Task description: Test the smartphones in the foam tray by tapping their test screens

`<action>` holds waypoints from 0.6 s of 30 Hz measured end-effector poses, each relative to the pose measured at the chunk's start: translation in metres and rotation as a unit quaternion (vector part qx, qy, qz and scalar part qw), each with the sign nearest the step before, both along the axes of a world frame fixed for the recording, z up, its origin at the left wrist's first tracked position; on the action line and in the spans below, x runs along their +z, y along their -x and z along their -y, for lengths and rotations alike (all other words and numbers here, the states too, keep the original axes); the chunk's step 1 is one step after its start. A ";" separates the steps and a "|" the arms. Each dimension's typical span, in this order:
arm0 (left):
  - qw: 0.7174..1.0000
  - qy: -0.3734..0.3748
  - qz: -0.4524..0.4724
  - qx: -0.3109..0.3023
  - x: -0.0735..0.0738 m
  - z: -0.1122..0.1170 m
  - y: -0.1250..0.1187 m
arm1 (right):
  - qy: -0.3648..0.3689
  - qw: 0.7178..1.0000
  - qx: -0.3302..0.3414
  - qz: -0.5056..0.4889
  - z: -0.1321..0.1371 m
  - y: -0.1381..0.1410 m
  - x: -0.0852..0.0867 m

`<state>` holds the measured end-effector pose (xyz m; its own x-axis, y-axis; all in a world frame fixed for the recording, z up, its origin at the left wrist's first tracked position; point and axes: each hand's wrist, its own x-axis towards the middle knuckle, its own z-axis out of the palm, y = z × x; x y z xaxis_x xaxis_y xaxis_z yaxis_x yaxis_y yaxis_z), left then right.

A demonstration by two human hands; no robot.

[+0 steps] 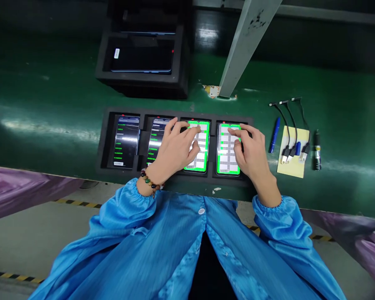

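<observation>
A black foam tray [104, 141] on the green belt holds several phones side by side. My left hand [178, 151], with a bead bracelet at the wrist, lies over the third phone [203, 162]; its fingers are spread and touch the green-framed white screen. My right hand [251, 152] rests on the fourth phone [225, 164], fingers stretched onto its green-framed screen. The two phones on the left, the first [126, 141] and the second [154, 139], show dark screens with green text. Neither hand holds anything.
A second black tray [143, 81] with a dark phone sits farther back on the belt. A grey post [240, 50] rises behind the tray. To the right lie a blue pen [274, 135], a yellow pad [295, 166] with three cable plugs, and a small black torch [317, 150].
</observation>
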<state>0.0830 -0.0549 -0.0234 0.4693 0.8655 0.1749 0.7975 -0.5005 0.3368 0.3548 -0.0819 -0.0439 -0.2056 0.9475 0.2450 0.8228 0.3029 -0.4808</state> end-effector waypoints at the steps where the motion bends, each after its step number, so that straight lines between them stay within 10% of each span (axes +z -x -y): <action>1: 1.000 -0.002 -0.002 -0.007 0.000 0.004 0.002 | 0.002 1.000 0.002 -0.003 0.004 -0.001 0.000; 18: 0.988 -0.041 0.087 -0.124 -0.009 0.067 0.040 | -0.004 0.994 0.097 -0.045 0.083 -0.025 -0.004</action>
